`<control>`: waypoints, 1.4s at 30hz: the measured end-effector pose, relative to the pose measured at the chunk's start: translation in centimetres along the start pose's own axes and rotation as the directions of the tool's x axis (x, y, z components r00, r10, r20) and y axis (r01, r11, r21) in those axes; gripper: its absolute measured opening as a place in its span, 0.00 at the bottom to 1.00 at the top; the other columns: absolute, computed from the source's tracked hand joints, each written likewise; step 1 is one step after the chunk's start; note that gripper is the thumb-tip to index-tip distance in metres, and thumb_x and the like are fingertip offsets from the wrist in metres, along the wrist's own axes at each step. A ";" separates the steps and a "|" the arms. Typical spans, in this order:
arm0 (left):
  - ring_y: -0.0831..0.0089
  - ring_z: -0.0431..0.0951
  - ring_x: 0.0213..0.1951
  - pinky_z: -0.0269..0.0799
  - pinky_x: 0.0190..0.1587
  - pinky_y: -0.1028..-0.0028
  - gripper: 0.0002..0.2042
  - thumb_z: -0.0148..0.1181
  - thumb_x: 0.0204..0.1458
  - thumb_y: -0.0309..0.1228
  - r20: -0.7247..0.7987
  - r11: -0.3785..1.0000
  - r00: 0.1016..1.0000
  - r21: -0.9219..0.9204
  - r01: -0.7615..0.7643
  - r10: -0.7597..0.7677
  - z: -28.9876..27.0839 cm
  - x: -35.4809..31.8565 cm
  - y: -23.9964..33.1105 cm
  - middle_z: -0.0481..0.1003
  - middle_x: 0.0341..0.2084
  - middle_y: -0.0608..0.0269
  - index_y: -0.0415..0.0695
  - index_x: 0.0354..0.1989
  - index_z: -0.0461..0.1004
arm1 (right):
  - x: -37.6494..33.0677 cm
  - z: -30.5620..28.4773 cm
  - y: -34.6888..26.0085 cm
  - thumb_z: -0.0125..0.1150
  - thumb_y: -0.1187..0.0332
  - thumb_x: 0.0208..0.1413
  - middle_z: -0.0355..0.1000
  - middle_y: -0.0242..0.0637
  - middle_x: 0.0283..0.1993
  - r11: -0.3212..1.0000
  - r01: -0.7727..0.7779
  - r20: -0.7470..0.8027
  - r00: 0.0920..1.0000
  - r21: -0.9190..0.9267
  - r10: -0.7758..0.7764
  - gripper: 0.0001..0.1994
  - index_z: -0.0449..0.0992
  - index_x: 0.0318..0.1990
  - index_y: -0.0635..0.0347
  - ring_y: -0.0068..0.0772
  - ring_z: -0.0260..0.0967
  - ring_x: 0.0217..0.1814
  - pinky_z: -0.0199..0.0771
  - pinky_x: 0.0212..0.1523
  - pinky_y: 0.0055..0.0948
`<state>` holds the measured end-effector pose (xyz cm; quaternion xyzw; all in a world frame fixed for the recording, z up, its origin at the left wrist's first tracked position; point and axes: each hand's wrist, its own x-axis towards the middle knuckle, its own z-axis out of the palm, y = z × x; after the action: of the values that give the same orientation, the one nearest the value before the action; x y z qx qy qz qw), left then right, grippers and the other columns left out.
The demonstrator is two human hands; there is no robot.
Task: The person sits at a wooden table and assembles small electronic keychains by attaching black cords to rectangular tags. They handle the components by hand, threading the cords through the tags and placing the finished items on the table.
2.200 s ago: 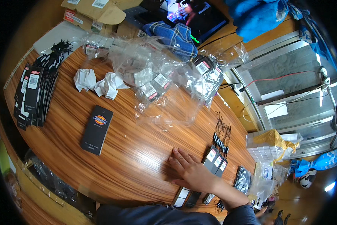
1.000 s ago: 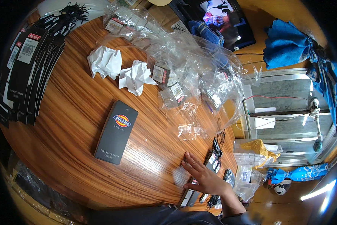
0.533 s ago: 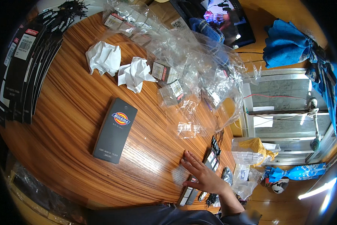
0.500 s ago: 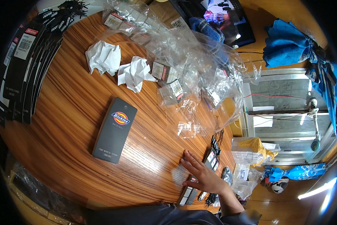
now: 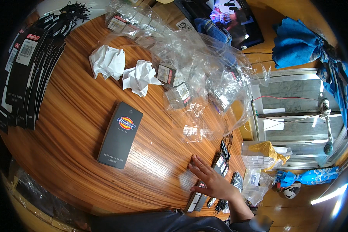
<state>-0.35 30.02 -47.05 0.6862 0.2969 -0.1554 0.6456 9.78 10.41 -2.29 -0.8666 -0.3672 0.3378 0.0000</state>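
Observation:
My right hand [image 5: 210,181] lies palm down over the wooden table [image 5: 69,154] near its right edge. Its fingers are stretched out and a little apart, and nothing is held. Beneath and beside the thumb is a small stack of dark hang tags [image 5: 195,200] with white labels. More dark tags [image 5: 221,164] with black strings lie just beyond the fingers. Left of the hand, at the table's middle, sits a neat stack of dark grey hang tags [image 5: 120,135], with a coloured emblem on the top one. My left hand is out of view.
Black labelled tags [image 5: 27,77] are fanned at the far left, with strings [image 5: 75,11] behind. Two crumpled white papers [image 5: 107,62] and clear plastic bags [image 5: 197,58] holding tags lie toward the back. A screen [image 5: 236,21] stands beyond; a blue cloth [image 5: 296,42] hangs by the window.
The whole view has shifted slightly. My right hand keeps nearly the same place and spread on the table, and the tags and papers stay where they were.

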 end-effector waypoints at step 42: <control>0.71 0.71 0.25 0.67 0.25 0.71 0.12 0.46 0.50 0.34 -0.015 0.984 0.984 -0.027 0.176 -0.176 -2.9 -11.1 -2.3 0.74 0.27 0.60 0.38 0.35 0.70 | 0.9 0.3 2.6 0.50 0.42 0.48 0.49 0.60 0.61 0.975 0.169 0.177 0.974 -0.141 -0.143 0.39 0.60 0.54 0.73 0.57 0.47 0.63 0.52 0.60 0.43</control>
<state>-10.89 30.58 -41.88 0.6504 0.3640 -0.2020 0.6354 11.74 9.02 -3.73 -0.8012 -0.4583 0.3782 -0.0715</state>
